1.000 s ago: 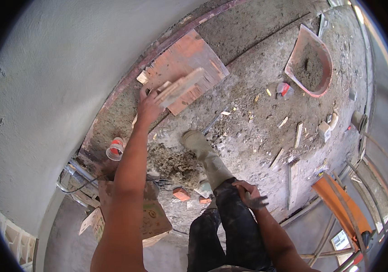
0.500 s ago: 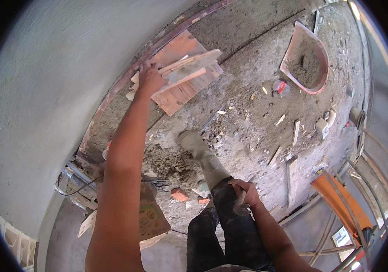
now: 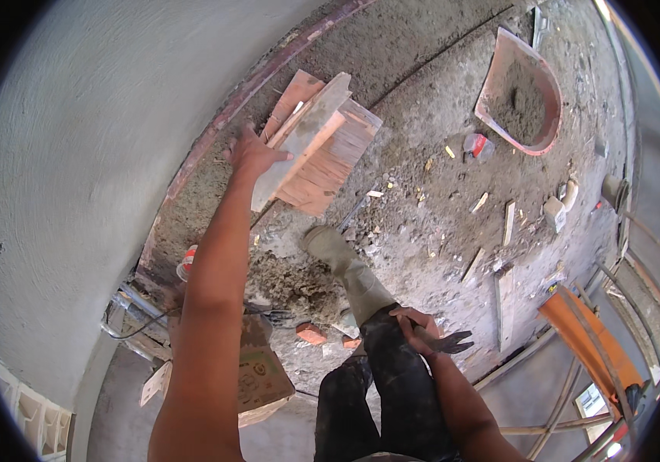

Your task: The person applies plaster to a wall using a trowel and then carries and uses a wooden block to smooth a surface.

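My left hand [image 3: 251, 159] grips the near left side of a pale wooden board [image 3: 308, 129] smeared with grey, thumb lying on its face. Some of the fingers are hard to make out. Tilted, the board stands over a reddish plywood sheet [image 3: 335, 158] that has a ragged, splintered surface. Close to my right knee, my right hand [image 3: 416, 327] is closed around a claw hammer [image 3: 451, 343]; its forked claw points right and the handle is mostly hidden.
A rough plastered wall [image 3: 99, 154] rises at left. A pinkish scoop-shaped tub [image 3: 553, 127] of mortar sits far right. Wood scraps, a plank [image 3: 505, 308], brick pieces [image 3: 311, 333] and a mortar heap [image 3: 287, 279] litter the ground. A cardboard box [image 3: 264, 377] and an orange sheet [image 3: 588, 339] are nearer.
The board has swung steeper and its near end has come down toward me, along with the plywood. My right hand has turned the hammer, so its claw now points right.
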Tool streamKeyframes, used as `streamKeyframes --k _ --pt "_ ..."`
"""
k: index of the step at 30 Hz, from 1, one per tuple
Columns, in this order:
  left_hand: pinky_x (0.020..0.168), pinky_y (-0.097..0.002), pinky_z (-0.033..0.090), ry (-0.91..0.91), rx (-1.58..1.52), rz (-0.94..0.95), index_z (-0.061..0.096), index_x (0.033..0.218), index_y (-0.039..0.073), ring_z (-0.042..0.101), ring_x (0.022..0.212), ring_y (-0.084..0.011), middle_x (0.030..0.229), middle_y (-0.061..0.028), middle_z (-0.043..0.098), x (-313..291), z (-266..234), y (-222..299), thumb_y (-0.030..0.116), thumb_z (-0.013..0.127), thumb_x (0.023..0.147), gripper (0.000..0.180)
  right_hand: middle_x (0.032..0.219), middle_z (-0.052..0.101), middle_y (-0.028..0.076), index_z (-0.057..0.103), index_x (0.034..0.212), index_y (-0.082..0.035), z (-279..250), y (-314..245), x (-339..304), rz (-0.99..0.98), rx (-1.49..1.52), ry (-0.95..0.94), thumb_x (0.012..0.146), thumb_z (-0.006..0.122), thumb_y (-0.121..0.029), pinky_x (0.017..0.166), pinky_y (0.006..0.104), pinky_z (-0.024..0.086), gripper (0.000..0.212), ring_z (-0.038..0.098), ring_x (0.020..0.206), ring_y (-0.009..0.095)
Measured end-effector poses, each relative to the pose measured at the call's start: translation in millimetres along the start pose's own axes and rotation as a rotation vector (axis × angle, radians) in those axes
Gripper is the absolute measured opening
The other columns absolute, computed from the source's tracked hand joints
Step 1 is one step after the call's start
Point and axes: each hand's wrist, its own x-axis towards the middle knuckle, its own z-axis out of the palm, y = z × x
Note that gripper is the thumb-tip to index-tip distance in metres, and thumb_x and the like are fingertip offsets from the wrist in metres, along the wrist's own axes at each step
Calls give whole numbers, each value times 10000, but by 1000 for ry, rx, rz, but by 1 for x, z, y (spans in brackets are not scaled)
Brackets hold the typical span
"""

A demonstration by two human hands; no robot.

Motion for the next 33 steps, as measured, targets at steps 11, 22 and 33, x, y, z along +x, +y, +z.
streamKeyframes --k 11,22,33 --pt "1128 -445 312 -138 74 363 521 1351 -9 337 1384 -381 1538 -228 296 77 -46 -7 431 902 517 1017 819 675 68 688 1020 -2 -2 12 5 -76 87 -17 954 564 -73 714 275 475 157 587 727 121" --pt "1055 -449 400 -26 129 370 535 1355 57 463 1282 -426 1444 -280 410 35 -3 11 383 920 534 963 787 627 77 688 1023 -7 -26 26 8 -48 98 -19 931 584 -147 689 292 464 196 592 715 167" --pt "1016 -441 445 -28 -120 347 472 1362 20 565 1187 -384 1269 -238 588 -144 -35 17 286 886 612 897 956 723 115 705 989 -75 -39 101 -47 -200 138 85 842 628 -119 798 331 525 172 699 901 236"
